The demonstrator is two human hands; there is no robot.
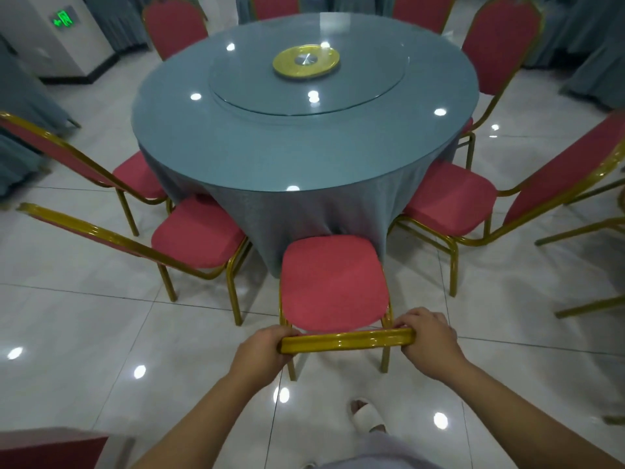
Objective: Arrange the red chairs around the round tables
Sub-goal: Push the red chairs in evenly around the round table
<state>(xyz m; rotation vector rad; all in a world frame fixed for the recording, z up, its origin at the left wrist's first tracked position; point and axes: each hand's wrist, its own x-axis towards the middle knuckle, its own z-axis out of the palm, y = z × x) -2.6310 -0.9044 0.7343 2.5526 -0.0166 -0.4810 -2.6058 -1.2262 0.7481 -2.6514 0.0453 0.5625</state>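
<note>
Gripping the red chair (pixel 333 282) backrest's ends — left hand (pixel 262 348), right hand (pixel 427 341) — arms outstretched.

- The nearest red chair (pixel 333 282) is showing a seat of matt, finely woven red cloth.
- Its top rail (pixel 348 340) is gleaming as smooth, glossy, gold-coloured metal tube.
- The round table (pixel 304 147) is wearing a matt blue-grey cloth under a smooth, glossy clear sheet that is mirroring the ceiling lights.
- The turntable (pixel 263 93) is looking like glossy glass, with a shiny gold disc (pixel 287 67) at its centre.
- The floor tiles (pixel 84 316) are shining, polished and smooth.
</note>
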